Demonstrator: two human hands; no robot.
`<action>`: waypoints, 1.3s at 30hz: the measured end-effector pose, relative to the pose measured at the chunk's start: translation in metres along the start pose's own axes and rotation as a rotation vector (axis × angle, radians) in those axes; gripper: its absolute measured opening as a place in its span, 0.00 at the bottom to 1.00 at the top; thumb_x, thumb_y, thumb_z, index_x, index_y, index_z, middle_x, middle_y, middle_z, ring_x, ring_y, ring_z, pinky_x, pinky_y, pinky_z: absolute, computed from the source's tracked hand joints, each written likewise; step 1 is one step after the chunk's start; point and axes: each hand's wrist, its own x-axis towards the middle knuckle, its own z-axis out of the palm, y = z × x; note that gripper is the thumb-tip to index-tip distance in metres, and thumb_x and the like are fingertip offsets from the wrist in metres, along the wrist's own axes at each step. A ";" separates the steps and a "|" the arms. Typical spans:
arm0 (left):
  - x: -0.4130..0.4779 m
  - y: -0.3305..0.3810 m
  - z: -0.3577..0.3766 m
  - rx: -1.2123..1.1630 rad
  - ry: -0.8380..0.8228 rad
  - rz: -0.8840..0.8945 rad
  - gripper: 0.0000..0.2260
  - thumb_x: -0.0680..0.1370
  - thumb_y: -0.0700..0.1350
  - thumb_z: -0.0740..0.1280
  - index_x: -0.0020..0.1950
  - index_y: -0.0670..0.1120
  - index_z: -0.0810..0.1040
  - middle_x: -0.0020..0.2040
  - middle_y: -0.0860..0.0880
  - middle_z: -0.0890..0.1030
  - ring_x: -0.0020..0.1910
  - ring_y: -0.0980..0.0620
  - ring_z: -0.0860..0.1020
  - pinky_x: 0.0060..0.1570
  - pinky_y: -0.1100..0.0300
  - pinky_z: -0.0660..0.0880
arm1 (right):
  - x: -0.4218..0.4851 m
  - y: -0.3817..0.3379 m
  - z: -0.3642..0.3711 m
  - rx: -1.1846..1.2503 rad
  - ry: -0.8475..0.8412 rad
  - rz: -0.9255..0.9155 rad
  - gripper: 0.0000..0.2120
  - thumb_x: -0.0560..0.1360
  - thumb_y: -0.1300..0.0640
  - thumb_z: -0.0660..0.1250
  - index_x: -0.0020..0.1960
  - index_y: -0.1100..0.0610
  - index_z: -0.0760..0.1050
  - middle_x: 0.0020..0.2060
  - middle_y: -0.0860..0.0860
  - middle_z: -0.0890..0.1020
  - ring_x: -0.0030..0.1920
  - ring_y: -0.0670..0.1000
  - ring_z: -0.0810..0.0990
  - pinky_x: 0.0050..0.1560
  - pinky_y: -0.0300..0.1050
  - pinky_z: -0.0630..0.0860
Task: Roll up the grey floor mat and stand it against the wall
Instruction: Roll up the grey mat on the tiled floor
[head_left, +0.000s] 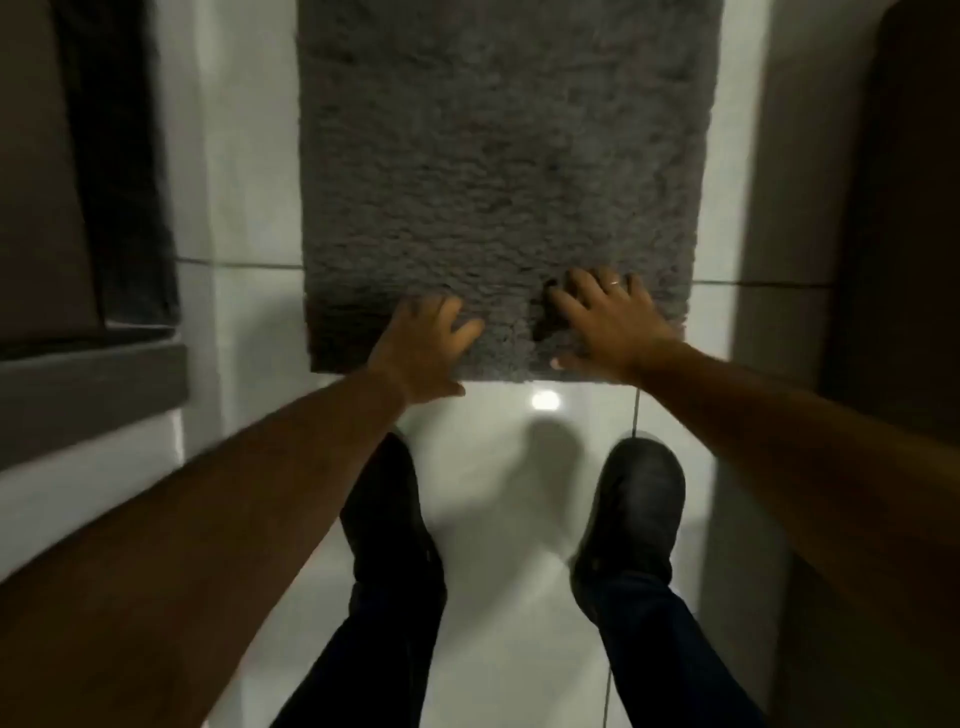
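Observation:
The grey shaggy floor mat (498, 171) lies flat on the white tiled floor, stretching away from me to the top of the view. My left hand (423, 348) hovers at the mat's near edge, left of centre, fingers spread and holding nothing. My right hand (605, 322) lies palm down on the near edge, right of centre, fingers apart, a ring on one finger. Whether either hand presses on the pile I cannot tell. The near edge is straight and unrolled.
My two dark shoes (631, 514) stand on the glossy white tiles (498, 467) just before the mat. Dark brown furniture (62, 208) lines the left side with a grey ledge. A grey wall (789, 182) and a dark door (904, 234) close off the right.

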 end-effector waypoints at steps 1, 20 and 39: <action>0.005 0.005 0.016 0.066 -0.064 0.003 0.45 0.71 0.64 0.71 0.79 0.53 0.51 0.79 0.39 0.52 0.75 0.38 0.54 0.68 0.36 0.60 | 0.003 -0.003 0.020 -0.035 0.025 -0.031 0.42 0.71 0.36 0.68 0.77 0.54 0.59 0.74 0.60 0.63 0.72 0.65 0.62 0.70 0.69 0.60; 0.040 -0.054 0.017 -0.204 0.297 0.137 0.09 0.74 0.34 0.70 0.54 0.37 0.79 0.48 0.35 0.80 0.43 0.35 0.80 0.36 0.45 0.80 | 0.007 0.014 0.046 -0.029 0.239 -0.177 0.12 0.72 0.59 0.72 0.55 0.59 0.81 0.48 0.60 0.84 0.46 0.64 0.81 0.45 0.59 0.77; 0.063 -0.044 0.016 -0.127 0.389 -0.354 0.07 0.77 0.49 0.67 0.51 0.47 0.80 0.52 0.41 0.77 0.56 0.39 0.71 0.55 0.44 0.64 | 0.040 0.019 0.046 -0.135 0.314 -0.062 0.21 0.72 0.53 0.73 0.62 0.61 0.77 0.56 0.60 0.78 0.55 0.63 0.75 0.52 0.59 0.73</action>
